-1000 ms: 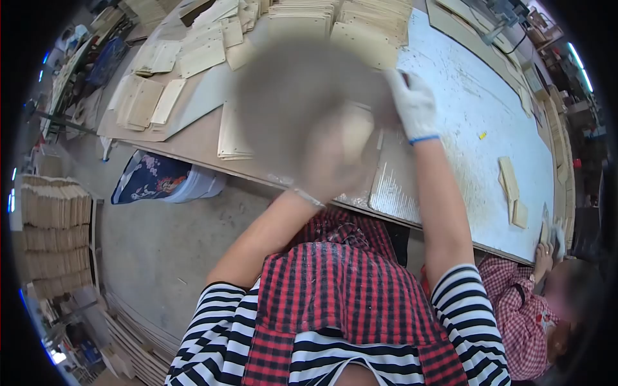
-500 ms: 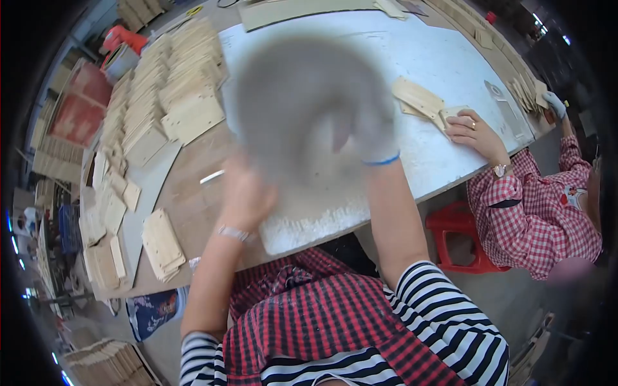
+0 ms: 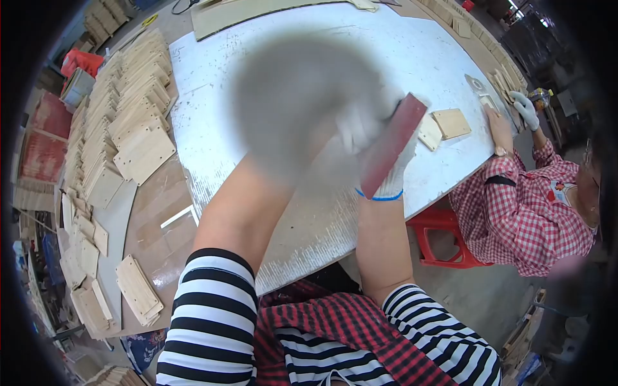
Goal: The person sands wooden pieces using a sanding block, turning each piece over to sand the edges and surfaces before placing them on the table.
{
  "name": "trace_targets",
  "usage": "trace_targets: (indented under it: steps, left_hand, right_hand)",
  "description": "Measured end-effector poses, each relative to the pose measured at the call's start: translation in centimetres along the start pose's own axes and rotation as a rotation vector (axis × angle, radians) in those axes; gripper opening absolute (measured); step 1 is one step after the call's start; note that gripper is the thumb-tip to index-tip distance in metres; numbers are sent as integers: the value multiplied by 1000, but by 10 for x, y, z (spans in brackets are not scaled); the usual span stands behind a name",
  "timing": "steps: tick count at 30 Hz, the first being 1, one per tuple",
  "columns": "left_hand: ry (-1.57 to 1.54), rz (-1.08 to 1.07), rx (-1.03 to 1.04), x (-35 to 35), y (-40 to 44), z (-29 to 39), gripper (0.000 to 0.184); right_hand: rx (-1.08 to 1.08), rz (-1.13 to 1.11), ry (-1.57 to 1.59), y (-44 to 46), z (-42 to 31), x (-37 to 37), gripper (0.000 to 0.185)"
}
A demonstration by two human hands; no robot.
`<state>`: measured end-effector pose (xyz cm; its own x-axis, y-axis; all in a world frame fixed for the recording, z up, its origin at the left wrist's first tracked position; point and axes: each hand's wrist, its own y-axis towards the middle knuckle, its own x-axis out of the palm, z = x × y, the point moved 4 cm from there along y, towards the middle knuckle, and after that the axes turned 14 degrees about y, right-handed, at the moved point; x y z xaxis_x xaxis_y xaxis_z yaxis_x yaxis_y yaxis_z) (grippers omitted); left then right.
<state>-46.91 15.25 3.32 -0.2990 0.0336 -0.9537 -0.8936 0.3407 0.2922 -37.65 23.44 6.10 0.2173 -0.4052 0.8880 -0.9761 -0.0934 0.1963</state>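
Observation:
My right hand (image 3: 390,175) wears a white glove with a blue cuff and grips a dark red block (image 3: 394,147), which lies slanted across the palm. My left forearm reaches up and to the right over the table (image 3: 315,241). A round grey blur covers my left hand and whatever it touches, so its fingers cannot be made out. Just right of the red block lie two small wooden pieces: a pale one (image 3: 430,132) and a browner one (image 3: 452,123) with small holes.
Long rows of stacked wooden plates (image 3: 143,149) stand at the left, with a short stack (image 3: 138,289) near the front left edge. At the right, a co-worker in a checked shirt (image 3: 518,212) has both hands at the table edge, near a red stool (image 3: 444,238).
The view has swung right since the first frame. My left arm now reaches further up and right. The red block shows plainly. The co-worker's hand has moved away from the small wooden pieces.

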Motion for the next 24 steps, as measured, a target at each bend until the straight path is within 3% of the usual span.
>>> trace_targets:
  steps: [3, 7, 8, 10, 11, 13, 15, 17, 19, 20, 23, 24]
  left_hand:
    - [-1, 82, -117, -38, -42, -15, 43]
    - [11, 40, -424, -117, -185, -53, 38]
    - [65, 219, -457, -120, -238, -59, 41]
    - [196, 252, -622, -130, -328, -56, 39]
    - [261, 108, -768, -138, -360, -48, 34]
    - [257, 35, -885, -143, -405, -28, 33]
    - [232, -43, -997, -147, -416, -18, 32]
    - [93, -173, -1111, -141, -406, -14, 43]
    - [45, -158, -1065, -105, -409, -23, 47]
    - [75, -29, -1014, -83, -413, -25, 50]
    - [-148, 72, -1014, -97, -413, -26, 59]
    - [-242, 23, -978, -116, -413, -23, 57]
  right_hand:
    - [27, -144, -43, -2, -1, 14, 44]
    - [161, -408, 45, -5, 18, 32, 48]
    - [195, -421, 82, -4, 25, 29, 48]
    - [222, -113, 80, 1, 37, 7, 48]
    - [237, -14, 82, 0, 43, 1, 48]
    - [250, -125, 9, -8, 51, 10, 49]
    - [274, -130, -41, -16, 60, 18, 48]
    - [304, -113, -75, -20, 71, 21, 47]
    - [309, -142, -167, -25, 81, 22, 45]
    - [310, -156, -202, -30, 84, 29, 44]
    - [373, -154, -353, -67, 96, 56, 36]
    - [347, -189, -534, -73, 102, 58, 31]
